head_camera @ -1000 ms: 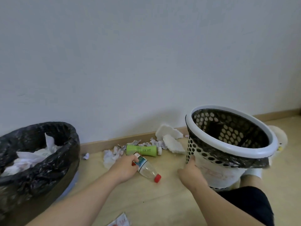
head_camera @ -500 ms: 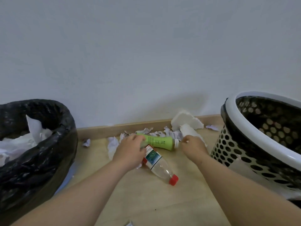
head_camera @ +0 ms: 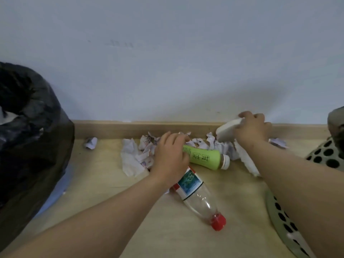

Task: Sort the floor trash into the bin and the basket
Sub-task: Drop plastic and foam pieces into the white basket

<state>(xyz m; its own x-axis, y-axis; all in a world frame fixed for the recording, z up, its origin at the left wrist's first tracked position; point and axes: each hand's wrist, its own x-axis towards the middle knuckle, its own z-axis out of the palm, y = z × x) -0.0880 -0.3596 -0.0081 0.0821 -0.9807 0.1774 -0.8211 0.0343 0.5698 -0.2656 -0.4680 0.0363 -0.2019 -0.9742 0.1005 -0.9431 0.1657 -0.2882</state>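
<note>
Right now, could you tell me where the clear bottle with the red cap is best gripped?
Grip the bare middle of the clear bottle, between label and red cap, from above with fingers across it: it lies flat on the floor, and its label end sits under the left hand.

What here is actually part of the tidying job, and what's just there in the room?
Part of the job: left hand gripping the green bottle, right hand holding the white foam piece, clear bottle, paper scraps, black-bagged bin, perforated basket.
Just there: skirting board, wall, wooden floor.
</note>
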